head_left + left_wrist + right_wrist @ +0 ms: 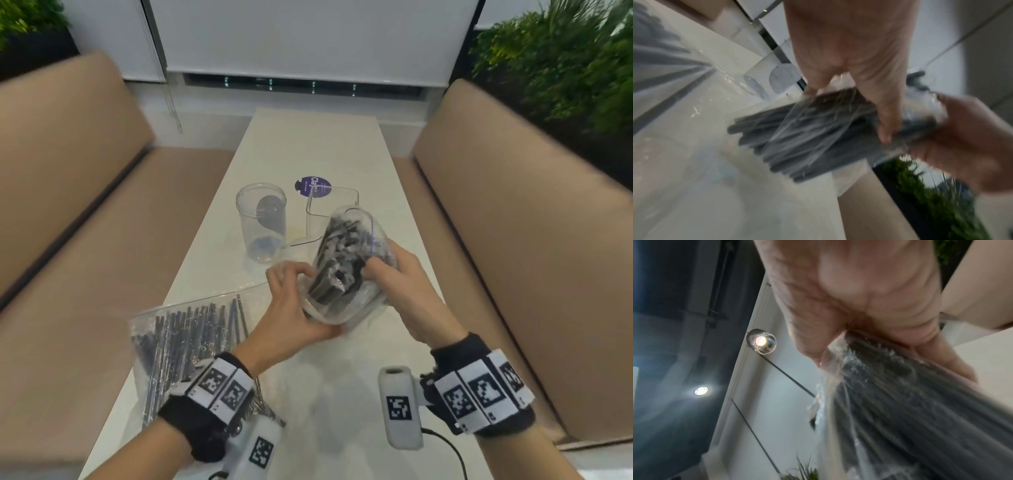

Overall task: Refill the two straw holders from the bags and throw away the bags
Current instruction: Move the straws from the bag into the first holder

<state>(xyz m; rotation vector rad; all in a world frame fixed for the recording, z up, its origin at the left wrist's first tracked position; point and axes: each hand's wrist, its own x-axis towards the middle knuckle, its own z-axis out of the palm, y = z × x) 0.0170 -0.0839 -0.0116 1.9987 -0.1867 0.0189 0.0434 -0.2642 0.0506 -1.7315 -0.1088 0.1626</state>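
Observation:
Both hands hold a clear plastic bag of dark straws (346,267) above the white table (308,147). My left hand (294,308) grips its lower end, and my right hand (397,277) grips its right side. The bag's open mouth tilts up toward the square clear holder (334,212). A round clear holder (262,222) stands to the left, with no straws in it. A second bag of dark straws (191,339) lies flat at the near left. In the left wrist view the straw bundle (818,133) shows through the plastic; in the right wrist view the bag (900,402) streams from my fist.
A purple round label (312,186) lies on the table behind the square holder. Tan benches (78,192) flank the table on both sides, with green plants (561,61) behind the right one. A window blind (308,37) hangs beyond the table's far end.

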